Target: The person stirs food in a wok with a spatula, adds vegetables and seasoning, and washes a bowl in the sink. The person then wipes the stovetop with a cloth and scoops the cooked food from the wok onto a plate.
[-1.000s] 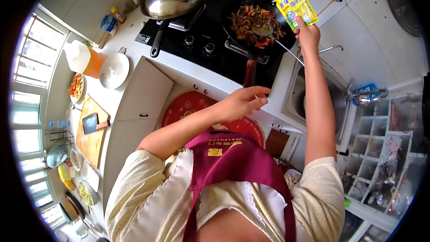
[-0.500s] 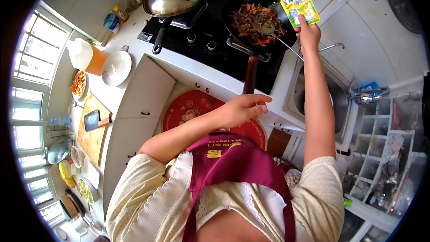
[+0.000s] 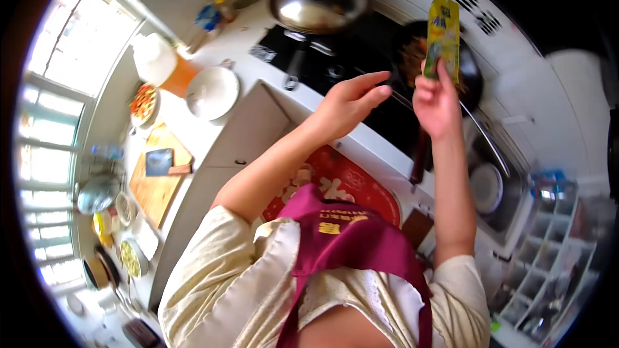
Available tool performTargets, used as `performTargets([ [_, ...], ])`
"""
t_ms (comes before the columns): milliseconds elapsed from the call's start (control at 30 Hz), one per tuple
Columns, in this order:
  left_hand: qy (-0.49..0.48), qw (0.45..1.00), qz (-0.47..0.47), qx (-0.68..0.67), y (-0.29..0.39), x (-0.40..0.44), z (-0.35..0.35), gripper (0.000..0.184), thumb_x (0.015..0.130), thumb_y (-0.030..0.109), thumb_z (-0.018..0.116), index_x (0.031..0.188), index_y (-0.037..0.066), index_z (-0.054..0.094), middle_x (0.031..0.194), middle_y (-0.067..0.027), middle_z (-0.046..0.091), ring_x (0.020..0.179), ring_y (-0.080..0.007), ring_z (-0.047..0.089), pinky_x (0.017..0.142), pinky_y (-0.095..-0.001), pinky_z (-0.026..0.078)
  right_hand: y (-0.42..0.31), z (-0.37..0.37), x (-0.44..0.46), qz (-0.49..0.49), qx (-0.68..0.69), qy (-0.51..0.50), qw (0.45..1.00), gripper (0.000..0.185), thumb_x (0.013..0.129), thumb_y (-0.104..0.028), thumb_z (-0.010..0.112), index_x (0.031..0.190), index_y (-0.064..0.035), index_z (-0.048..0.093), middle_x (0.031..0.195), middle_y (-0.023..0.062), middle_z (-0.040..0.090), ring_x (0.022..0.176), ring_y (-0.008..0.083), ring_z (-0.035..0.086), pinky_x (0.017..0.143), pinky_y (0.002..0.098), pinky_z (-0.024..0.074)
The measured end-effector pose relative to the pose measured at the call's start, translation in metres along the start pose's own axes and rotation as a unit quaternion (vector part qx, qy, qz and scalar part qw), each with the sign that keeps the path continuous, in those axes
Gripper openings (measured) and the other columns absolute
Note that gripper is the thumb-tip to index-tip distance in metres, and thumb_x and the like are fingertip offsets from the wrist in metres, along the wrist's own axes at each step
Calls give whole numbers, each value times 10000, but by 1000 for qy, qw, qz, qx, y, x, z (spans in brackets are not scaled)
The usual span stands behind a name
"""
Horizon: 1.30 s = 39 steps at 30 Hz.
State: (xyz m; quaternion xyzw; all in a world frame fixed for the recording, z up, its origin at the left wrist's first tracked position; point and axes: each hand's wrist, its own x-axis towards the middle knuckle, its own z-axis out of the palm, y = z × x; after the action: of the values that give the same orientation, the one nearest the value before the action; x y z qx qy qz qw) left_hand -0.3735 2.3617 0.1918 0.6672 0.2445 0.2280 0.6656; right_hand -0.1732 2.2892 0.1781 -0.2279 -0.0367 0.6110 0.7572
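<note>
A yellow seasoning packet (image 3: 443, 29) is upright in my right hand (image 3: 435, 104), over the black wok (image 3: 472, 67) on the stove. Its outline is blurred, and it hides part of the dark cooked food (image 3: 412, 59). The metal handle (image 3: 487, 136) of a utensil slants out of the wok past my right wrist. Just left of the packet, with a gap between, my left hand (image 3: 351, 104) is raised over the stove's front edge, thumb and fingers apart and nothing in them.
A lidded pan (image 3: 319, 3) sits on the left burner. On the left counter are a white plate (image 3: 212, 93), a jug of orange liquid (image 3: 164, 67), a cutting board (image 3: 155, 183) with a cleaver (image 3: 159, 162), and bowls of ingredients. The sink (image 3: 509, 222) lies to the right.
The view has shifted, so the stove and counter appear further right. My left hand has come up nearer the packet. The packet has turned and looks narrower, still in my right hand.
</note>
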Motion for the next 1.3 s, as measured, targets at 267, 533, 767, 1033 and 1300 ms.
performTargets([
  [267,115,989,-82,45,3,16,-142,307,906,281,571,957,-3,676,598,-14,563,520,-74,497,483,-250,415,124,64,74,89,-277,24,957,265,872,-255,647,1071,-102,562,801,-17,602,609,65,550,490,191,425],
  [533,250,945,-72,198,-52,23,-291,281,934,228,532,837,-9,647,622,-18,593,482,-64,454,445,-232,375,155,92,101,158,-367,7,917,457,950,-278,495,1325,-28,418,1171,124,559,841,167,621,660,238,499],
  [767,438,837,-115,308,-171,68,-485,325,912,282,503,811,18,664,648,-93,647,594,-206,625,575,-339,468,61,45,24,-11,-458,141,878,446,952,-249,473,1338,-33,413,1101,114,589,782,139,608,613,219,489],
  [1033,509,834,-206,55,-219,104,-533,376,911,294,515,787,-60,540,663,-113,571,492,-227,632,342,-271,402,-26,16,-79,-152,-560,371,725,458,955,-285,473,1379,-134,387,1160,70,575,911,117,564,752,254,445],
  [1300,327,930,36,166,-79,79,-343,491,926,216,535,1365,61,377,1006,-65,620,688,-82,581,482,-176,384,-152,-85,-144,-79,-933,314,155,575,839,-290,630,1309,-21,435,1258,184,517,1138,337,503,968,398,389],
])
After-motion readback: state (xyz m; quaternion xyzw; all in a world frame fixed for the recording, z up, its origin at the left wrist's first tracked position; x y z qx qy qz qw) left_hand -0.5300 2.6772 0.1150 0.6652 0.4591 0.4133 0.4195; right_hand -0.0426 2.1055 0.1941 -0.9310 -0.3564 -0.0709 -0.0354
